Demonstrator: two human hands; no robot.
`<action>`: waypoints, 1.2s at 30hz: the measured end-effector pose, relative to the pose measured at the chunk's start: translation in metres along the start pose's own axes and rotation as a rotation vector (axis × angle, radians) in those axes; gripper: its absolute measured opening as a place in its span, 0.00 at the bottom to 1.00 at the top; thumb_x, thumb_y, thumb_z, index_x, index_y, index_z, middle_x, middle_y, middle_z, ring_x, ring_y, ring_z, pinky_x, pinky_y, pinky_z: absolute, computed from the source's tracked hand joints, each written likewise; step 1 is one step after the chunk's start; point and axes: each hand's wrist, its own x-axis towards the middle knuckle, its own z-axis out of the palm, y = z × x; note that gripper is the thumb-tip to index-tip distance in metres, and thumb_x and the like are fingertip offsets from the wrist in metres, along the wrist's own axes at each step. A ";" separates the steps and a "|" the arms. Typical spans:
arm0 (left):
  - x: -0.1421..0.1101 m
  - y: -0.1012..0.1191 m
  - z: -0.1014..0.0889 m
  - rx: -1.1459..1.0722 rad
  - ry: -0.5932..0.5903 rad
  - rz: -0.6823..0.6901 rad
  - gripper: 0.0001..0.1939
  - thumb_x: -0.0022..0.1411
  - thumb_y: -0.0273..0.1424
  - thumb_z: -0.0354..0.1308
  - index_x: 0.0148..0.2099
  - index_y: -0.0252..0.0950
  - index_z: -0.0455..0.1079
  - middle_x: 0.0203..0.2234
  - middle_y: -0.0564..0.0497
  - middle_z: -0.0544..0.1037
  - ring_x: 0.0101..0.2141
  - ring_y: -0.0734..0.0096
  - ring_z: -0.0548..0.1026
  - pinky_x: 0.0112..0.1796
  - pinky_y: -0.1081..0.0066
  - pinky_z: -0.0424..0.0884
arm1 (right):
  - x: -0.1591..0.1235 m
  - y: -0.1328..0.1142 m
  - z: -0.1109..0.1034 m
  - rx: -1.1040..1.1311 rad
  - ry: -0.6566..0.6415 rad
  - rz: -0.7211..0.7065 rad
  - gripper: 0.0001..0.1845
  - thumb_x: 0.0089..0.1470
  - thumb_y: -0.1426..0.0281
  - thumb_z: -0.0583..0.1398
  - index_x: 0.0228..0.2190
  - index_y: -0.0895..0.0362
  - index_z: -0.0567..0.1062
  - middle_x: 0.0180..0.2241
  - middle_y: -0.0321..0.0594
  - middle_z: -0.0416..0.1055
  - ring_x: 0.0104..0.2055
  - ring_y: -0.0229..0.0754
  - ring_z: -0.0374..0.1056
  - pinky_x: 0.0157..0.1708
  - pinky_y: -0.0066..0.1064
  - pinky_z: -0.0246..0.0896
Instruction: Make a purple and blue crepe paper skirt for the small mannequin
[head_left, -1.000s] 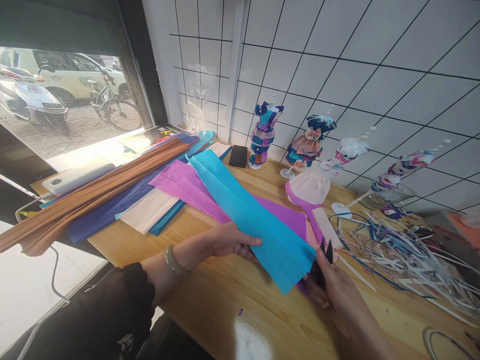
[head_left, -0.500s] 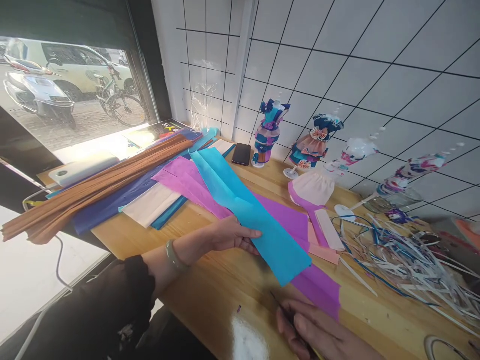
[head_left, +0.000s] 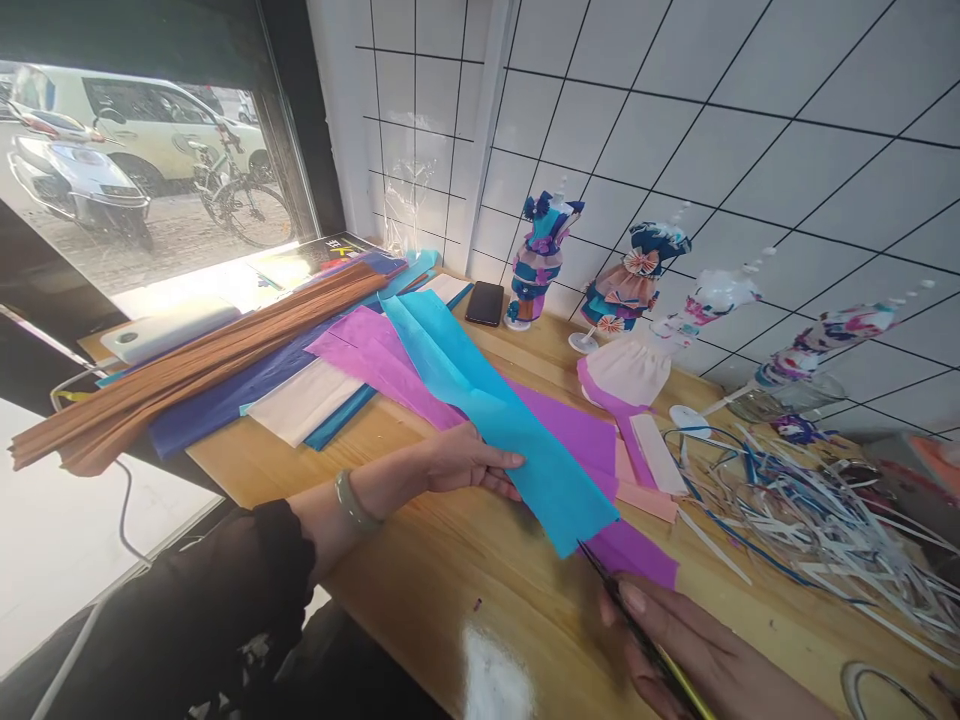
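Note:
My left hand [head_left: 465, 462] pinches the near edge of a long turquoise paper sheet [head_left: 495, 420] and holds it slightly off the wooden table [head_left: 420, 590]. A purple sheet [head_left: 592, 440] lies under it. My right hand [head_left: 697, 655] is closed around a pair of scissors [head_left: 637, 630] with a yellowish handle; the dark blades point up-left, their tip at the turquoise sheet's near corner. A green bangle sits on my left wrist.
A brown pleated paper bundle [head_left: 195, 365], dark blue and white sheets lie at the left. A black phone [head_left: 485, 302] and several small dress mannequins [head_left: 538, 262] stand by the tiled wall. A heap of paper strips [head_left: 817, 510] covers the right side. A window is at far left.
My right hand dropped toward the near edge, then came back up with the scissors' tip at the turquoise sheet's corner. My left hand kept its hold on the sheet.

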 end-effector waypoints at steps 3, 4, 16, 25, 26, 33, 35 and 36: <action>0.000 -0.001 0.001 -0.008 0.000 -0.012 0.16 0.48 0.31 0.67 0.40 0.29 0.74 0.36 0.41 0.79 0.30 0.69 0.77 0.36 0.68 0.74 | 0.001 -0.003 -0.004 -0.020 0.025 0.026 0.24 0.49 0.46 0.53 0.26 0.54 0.72 0.15 0.32 0.64 0.09 0.27 0.50 0.08 0.19 0.45; 0.000 -0.001 0.000 -0.013 0.001 -0.015 0.16 0.48 0.31 0.67 0.40 0.29 0.74 0.35 0.42 0.79 0.30 0.69 0.77 0.35 0.68 0.74 | 0.001 -0.001 -0.007 -0.039 0.029 0.034 0.24 0.48 0.46 0.54 0.26 0.54 0.72 0.16 0.33 0.64 0.09 0.28 0.51 0.08 0.18 0.45; 0.005 -0.006 -0.007 -0.022 -0.020 -0.035 0.17 0.48 0.30 0.67 0.40 0.28 0.73 0.39 0.40 0.78 0.35 0.66 0.77 0.40 0.65 0.73 | 0.009 -0.003 -0.004 -0.087 -0.012 0.019 0.28 0.50 0.43 0.50 0.35 0.54 0.69 0.16 0.28 0.63 0.09 0.26 0.47 0.08 0.17 0.48; 0.003 -0.005 -0.001 -0.015 -0.021 -0.026 0.18 0.47 0.29 0.67 0.43 0.30 0.74 0.38 0.41 0.79 0.34 0.67 0.77 0.41 0.62 0.72 | 0.013 -0.010 0.003 -0.009 -0.081 -0.014 0.28 0.53 0.45 0.49 0.38 0.56 0.66 0.15 0.26 0.60 0.09 0.25 0.47 0.10 0.19 0.49; 0.003 -0.006 -0.001 -0.017 -0.022 -0.026 0.18 0.47 0.29 0.67 0.42 0.30 0.74 0.38 0.41 0.79 0.34 0.67 0.77 0.41 0.61 0.72 | 0.013 -0.011 0.004 0.000 -0.080 -0.014 0.28 0.53 0.45 0.49 0.39 0.56 0.66 0.15 0.26 0.60 0.09 0.25 0.47 0.10 0.19 0.49; 0.004 -0.008 -0.004 -0.010 -0.032 -0.037 0.18 0.47 0.30 0.67 0.42 0.29 0.74 0.37 0.41 0.79 0.32 0.68 0.77 0.41 0.63 0.71 | 0.014 -0.012 0.006 -0.004 -0.089 -0.024 0.27 0.53 0.45 0.50 0.38 0.55 0.67 0.14 0.26 0.59 0.09 0.26 0.47 0.10 0.19 0.50; 0.004 -0.008 -0.004 -0.009 -0.026 -0.040 0.18 0.47 0.30 0.67 0.41 0.29 0.74 0.36 0.42 0.79 0.32 0.69 0.77 0.41 0.63 0.71 | 0.016 -0.011 0.004 -0.005 -0.101 -0.038 0.27 0.53 0.45 0.50 0.38 0.56 0.67 0.14 0.26 0.59 0.09 0.26 0.47 0.10 0.19 0.50; 0.003 -0.007 -0.004 -0.009 -0.025 -0.039 0.18 0.47 0.30 0.68 0.42 0.29 0.74 0.36 0.42 0.79 0.32 0.69 0.77 0.41 0.63 0.71 | 0.017 -0.010 0.003 -0.007 -0.112 -0.043 0.27 0.53 0.45 0.50 0.38 0.56 0.67 0.14 0.26 0.58 0.09 0.26 0.47 0.10 0.20 0.50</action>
